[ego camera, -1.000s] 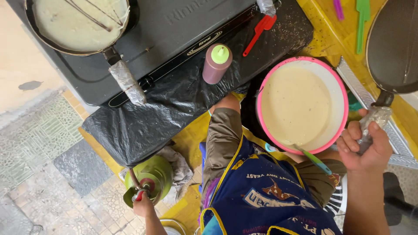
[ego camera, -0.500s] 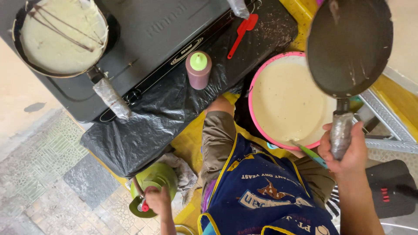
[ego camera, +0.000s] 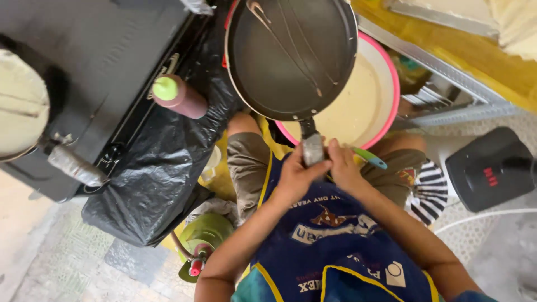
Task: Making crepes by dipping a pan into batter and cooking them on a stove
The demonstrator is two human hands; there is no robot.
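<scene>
Pan (ego camera: 291, 56) is being held over batter bowl (ego camera: 386, 84); its handle (ego camera: 312, 146) is being clasped by left hand (ego camera: 296, 176) and right hand (ego camera: 342, 168), both grips closed around it.

Counted are two pans, one dark pan (ego camera: 291, 56) gripped by two hands, left (ego camera: 295, 176) and right (ego camera: 345, 168), and one batter-filled pan (ego camera: 19, 106), plus one pink bowl (ego camera: 386, 98), one bottle (ego camera: 179, 96) and one green gas cylinder (ego camera: 207, 235).
</scene>
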